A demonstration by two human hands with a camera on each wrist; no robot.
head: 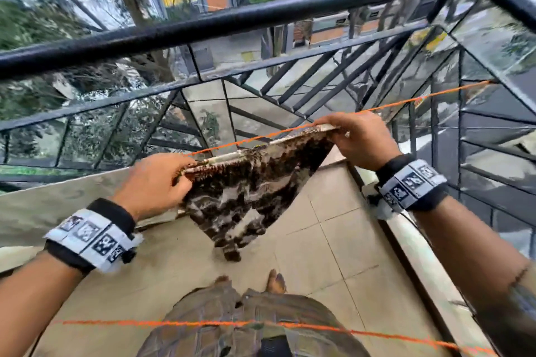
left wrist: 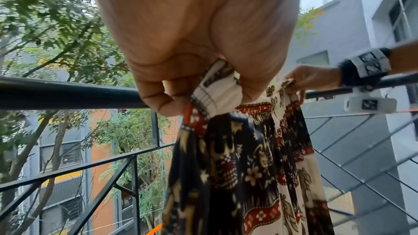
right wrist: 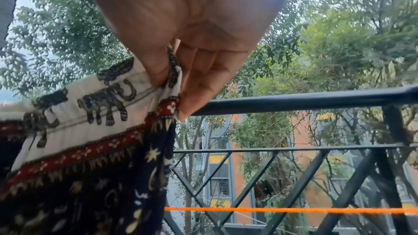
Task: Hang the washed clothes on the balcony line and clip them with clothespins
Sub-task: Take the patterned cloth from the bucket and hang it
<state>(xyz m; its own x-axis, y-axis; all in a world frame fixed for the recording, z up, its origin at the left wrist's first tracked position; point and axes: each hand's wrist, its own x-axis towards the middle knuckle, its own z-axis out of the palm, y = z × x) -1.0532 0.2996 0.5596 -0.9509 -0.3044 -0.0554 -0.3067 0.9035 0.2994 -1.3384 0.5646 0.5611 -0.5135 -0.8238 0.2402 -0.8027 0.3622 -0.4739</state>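
A dark patterned garment (head: pixel 246 191) with a white elephant-print waistband (right wrist: pixel 90 106) hangs stretched between my two hands, just beside the far orange clothesline (head: pixel 406 103). My left hand (head: pixel 158 180) pinches the waistband's left end (left wrist: pixel 214 88). My right hand (head: pixel 359 136) pinches its right end (right wrist: pixel 174 78) between thumb and fingers. The cloth (left wrist: pixel 244 167) drops toward the tiled floor. I cannot tell whether the waistband lies over the line or just next to it. No clothespins are in view.
A black metal balcony railing (head: pixel 261 13) runs beyond the line and turns along the right side. A second orange line (head: pixel 203 322) crosses near my waist. Beige floor tiles (head: pixel 333 240) and my bare feet lie below. Trees and buildings stand outside.
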